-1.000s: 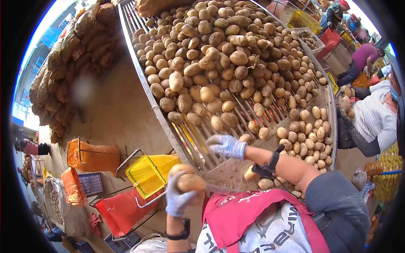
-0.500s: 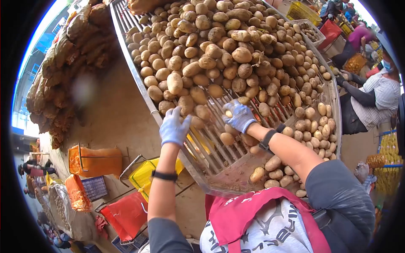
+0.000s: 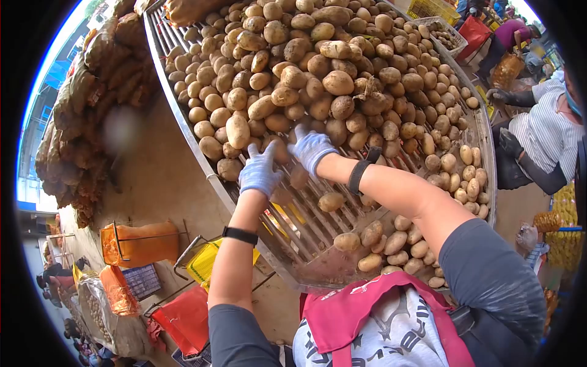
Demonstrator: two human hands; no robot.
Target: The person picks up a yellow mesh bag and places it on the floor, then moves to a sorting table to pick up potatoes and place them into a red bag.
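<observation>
A big heap of potatoes (image 3: 293, 79) lies on a slatted metal sorting table (image 3: 296, 226). My left hand (image 3: 260, 172), in a pale blue glove, is at the heap's lower left edge, fingers spread beside a potato. Close to its right, my gloved right hand (image 3: 313, 151) reaches to the heap's lower edge with fingers stretched out; its fingertips touch or nearly touch potatoes. Just below the hands is a blurred potato (image 3: 299, 177). One single potato (image 3: 331, 202) rests on the slats. Nearer me, several loose potatoes (image 3: 397, 243) lie on the table's solid end.
Stacked full sacks (image 3: 92, 116) stand at left. On the floor are an orange sack (image 3: 143, 240) in a frame, a yellow crate (image 3: 211, 260) and a red bag (image 3: 183, 318). At the table's right side sits a co-worker (image 3: 544, 131) in a striped shirt and dark gloves.
My right hand has moved up and left to the heap, and the small potato in its fingers no longer shows. More potatoes lie at the near end. The co-worker's hands have moved apart.
</observation>
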